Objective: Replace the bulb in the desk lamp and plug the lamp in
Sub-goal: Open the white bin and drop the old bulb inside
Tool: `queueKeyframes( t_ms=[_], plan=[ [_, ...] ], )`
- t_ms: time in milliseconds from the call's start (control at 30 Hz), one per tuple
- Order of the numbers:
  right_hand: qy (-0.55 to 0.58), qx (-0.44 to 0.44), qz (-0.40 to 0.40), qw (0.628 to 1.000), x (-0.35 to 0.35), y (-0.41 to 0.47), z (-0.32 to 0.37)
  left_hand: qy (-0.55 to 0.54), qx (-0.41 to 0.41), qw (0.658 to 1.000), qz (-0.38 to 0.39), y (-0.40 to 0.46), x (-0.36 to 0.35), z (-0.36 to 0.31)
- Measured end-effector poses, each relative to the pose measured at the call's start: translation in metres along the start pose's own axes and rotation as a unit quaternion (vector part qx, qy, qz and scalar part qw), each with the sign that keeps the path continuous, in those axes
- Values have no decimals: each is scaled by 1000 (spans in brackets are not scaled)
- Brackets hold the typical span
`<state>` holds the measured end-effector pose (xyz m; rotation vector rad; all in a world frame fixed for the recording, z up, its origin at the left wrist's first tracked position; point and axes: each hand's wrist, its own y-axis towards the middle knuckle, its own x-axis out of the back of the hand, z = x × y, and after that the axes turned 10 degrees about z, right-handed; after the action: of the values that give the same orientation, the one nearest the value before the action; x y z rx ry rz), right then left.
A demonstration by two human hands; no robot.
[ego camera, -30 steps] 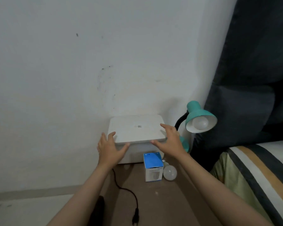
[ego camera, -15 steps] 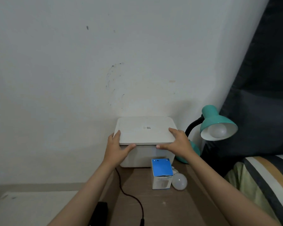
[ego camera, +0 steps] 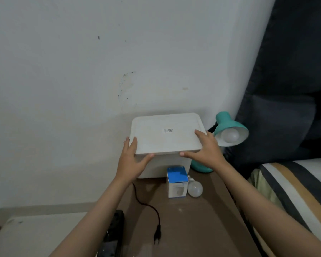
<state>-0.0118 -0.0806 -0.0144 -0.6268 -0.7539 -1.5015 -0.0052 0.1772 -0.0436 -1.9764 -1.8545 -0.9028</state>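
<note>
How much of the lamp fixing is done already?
Hardly any. The teal desk lamp has a round white bulb in its shade, and a loose white bulb lies beside the blue-topped bulb box. The black plug lies unplugged on the brown table. Both the left hand and right hand hold the white storage box's lid. Swapping and plugging remain.
</note>
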Motion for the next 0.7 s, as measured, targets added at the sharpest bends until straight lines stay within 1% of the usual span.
queueKeyframes(
  t_ms=[100,200,433,567,700],
  plan=[
    [-28,6,1,1000,4,-57,-12,4,-16,1000,-3,-52,-13,-5],
    [-40,-7,15,999,-2,-119,-35,6,-8,1000,-6,-111,-33,-12],
    [-39,-78,55,995,-27,-245,-97,36,38,997,62,-230,-86,-14],
    [-11,-107,78,991,-43,-286,-127,32,51,993,98,-265,-115,-8],
    [-16,-126,86,988,-55,-299,-142,32,77,988,131,-275,-133,1]
  ],
)
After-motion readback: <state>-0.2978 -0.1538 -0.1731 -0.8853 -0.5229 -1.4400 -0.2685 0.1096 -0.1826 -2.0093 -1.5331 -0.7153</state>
